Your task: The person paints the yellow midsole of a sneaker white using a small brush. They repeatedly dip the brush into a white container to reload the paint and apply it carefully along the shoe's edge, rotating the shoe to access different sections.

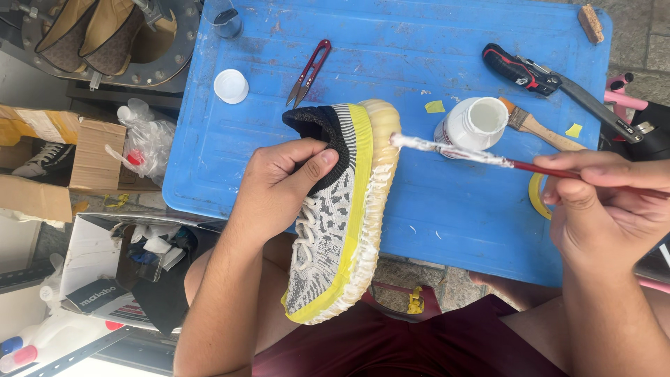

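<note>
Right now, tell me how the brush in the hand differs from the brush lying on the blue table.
The thin brush has a slim red handle; the flat brush has a wider, pale wooden one. The thin brush is coated in white paste and held in the right hand, tip touching the shoe sole; the flat brush lies loose on the table, partly behind the open white jar. The left hand steadies the shoe. Both are brushes.
</note>
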